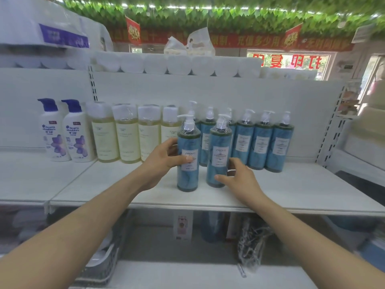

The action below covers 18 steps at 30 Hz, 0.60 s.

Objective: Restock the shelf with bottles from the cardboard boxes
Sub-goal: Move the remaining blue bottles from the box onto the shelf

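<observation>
Two blue pump bottles stand upright near the front of the white shelf (291, 192). My left hand (164, 157) grips the left blue bottle (188, 174) from its left side, thumb across the label. My right hand (235, 176) has its thumb and fingers curled round the lower part of the right blue bottle (218, 151). Behind them a row of several more blue pump bottles (260, 144) stands against the back panel. No cardboard box is in view.
Left of the blue row stand several pale yellow bottles (127, 138) and two white bottles with blue pumps (66, 134). Toilet-paper rolls (177, 64) fill the shelf above. Below the shelf are a wire basket (104, 265) and dim goods.
</observation>
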Motion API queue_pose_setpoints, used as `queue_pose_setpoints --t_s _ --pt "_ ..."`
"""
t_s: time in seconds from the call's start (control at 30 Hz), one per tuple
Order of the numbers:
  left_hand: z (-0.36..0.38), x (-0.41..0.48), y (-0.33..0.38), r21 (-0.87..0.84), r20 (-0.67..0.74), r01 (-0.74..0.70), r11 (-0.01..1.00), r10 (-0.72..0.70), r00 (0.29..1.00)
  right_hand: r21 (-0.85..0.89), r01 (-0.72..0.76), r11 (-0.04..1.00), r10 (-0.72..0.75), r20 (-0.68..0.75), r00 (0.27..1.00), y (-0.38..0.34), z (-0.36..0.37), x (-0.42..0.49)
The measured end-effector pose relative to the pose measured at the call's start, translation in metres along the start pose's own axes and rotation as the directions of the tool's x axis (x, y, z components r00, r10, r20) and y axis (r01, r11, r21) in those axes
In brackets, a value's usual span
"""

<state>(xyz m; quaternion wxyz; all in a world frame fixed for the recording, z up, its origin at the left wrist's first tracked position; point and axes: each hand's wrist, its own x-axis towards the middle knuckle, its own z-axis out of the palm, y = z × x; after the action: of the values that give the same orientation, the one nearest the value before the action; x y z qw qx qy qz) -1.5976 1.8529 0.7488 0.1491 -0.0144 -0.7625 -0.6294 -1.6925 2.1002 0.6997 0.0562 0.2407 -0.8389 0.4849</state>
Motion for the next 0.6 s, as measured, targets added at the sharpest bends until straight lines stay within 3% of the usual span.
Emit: queue_pose_setpoints --t_s 0.4,0.6 --pt "0.002 -0.001 -0.001 -0.003 -0.006 -0.007 1.000 0.007 1.000 -0.044 0.026 0.999 -0.028 -0.036 0.999 -0.011 0.033 0.037" --pt "0.008 -0.020 -0.018 0.347 -0.023 -0.036 0.937 0.047 0.999 -0.134 0.035 0.990 -0.046 -0.087 0.995 -0.004 0.039 0.043"
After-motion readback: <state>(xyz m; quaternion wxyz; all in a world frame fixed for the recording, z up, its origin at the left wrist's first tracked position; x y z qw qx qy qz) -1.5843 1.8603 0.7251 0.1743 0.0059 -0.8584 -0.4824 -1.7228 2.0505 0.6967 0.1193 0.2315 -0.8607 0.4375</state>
